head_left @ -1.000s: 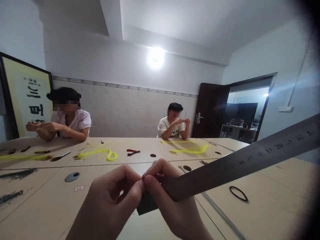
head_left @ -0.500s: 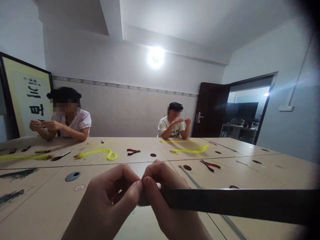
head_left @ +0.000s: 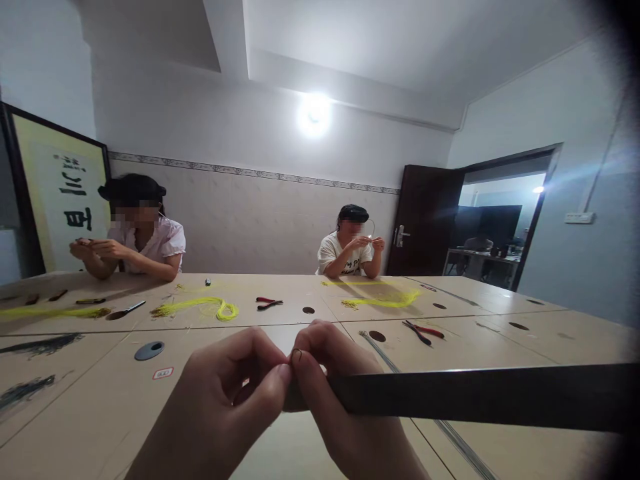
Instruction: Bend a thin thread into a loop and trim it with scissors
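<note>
My left hand (head_left: 235,393) is closed, thumb and forefinger pinched together at the centre of the view; what lies between them is too small to tell. Touching it, my right hand (head_left: 340,393) pinches a small dark hook (head_left: 297,353), whose curved end shows above the thumb. A long dark flat bar (head_left: 475,400) runs from behind the right thumb to the right edge. Its near end shows between my two hands, low under the fingertips.
On the table (head_left: 210,360) lie yellow line bundles (head_left: 227,309), red-handled pliers (head_left: 424,331), a second pair (head_left: 269,303), grey wires (head_left: 380,352), dark bundles (head_left: 30,390) and a grey disc (head_left: 149,351). Two people sit across, hands raised.
The view has shifted slightly, so the table items sit a little further right. The dark bar's right end is higher. Both of my hands keep their pinch.
</note>
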A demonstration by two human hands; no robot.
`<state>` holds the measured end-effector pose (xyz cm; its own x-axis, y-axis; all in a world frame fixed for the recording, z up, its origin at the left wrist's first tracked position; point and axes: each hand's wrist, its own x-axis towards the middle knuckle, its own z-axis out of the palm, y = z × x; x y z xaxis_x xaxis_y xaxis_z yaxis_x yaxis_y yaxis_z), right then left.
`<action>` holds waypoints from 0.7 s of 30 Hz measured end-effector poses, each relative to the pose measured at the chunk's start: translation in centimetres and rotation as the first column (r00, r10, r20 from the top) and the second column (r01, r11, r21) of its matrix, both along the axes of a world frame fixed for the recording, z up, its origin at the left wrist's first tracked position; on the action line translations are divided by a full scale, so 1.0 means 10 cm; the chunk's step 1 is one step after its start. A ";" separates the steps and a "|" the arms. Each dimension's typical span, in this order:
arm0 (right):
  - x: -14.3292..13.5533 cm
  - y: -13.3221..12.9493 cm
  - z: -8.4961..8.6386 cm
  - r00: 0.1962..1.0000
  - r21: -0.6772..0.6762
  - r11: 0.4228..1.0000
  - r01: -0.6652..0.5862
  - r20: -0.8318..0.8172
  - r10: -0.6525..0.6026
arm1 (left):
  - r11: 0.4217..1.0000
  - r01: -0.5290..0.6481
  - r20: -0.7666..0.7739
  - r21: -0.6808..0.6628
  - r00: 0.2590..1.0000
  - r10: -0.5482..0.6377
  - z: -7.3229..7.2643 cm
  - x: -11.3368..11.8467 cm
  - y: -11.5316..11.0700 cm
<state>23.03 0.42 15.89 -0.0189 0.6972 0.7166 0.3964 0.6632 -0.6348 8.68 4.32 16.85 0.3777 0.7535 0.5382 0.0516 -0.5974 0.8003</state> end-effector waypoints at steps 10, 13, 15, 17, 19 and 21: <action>0.03 0.03 0.03 0.993 0.039 0.997 -0.068 -0.092 0.071 | 0.988 0.068 0.163 -0.141 0.986 -0.044 0.11 0.06 -0.01; 0.05 0.04 0.04 0.983 0.062 0.995 -0.080 -0.158 0.089 | 0.984 0.072 0.206 -0.165 0.978 -0.037 0.12 0.07 -0.02; 0.07 0.03 0.04 0.953 0.099 0.989 -0.112 -0.272 0.135 | 0.983 0.069 0.234 -0.169 0.972 -0.028 0.11 0.07 -0.02; 0.08 0.03 0.05 0.899 0.140 0.980 -0.138 -0.398 0.184 | 0.984 0.047 0.247 -0.171 0.969 -0.003 0.10 0.08 -0.01; 0.09 0.01 0.06 0.849 0.155 0.976 -0.156 -0.483 0.212 | 0.986 0.018 0.240 -0.164 0.970 0.022 0.08 0.09 -0.02; 0.10 0.01 0.07 0.811 0.148 0.973 -0.179 -0.537 0.232 | 0.991 -0.005 0.223 -0.134 0.974 0.035 0.07 0.10 -0.04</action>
<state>24.01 0.49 16.60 0.2582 0.6563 0.7089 -0.1503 0.7522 -0.6416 9.69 3.96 17.59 0.2431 0.8295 0.5028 -0.1276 -0.4865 0.8643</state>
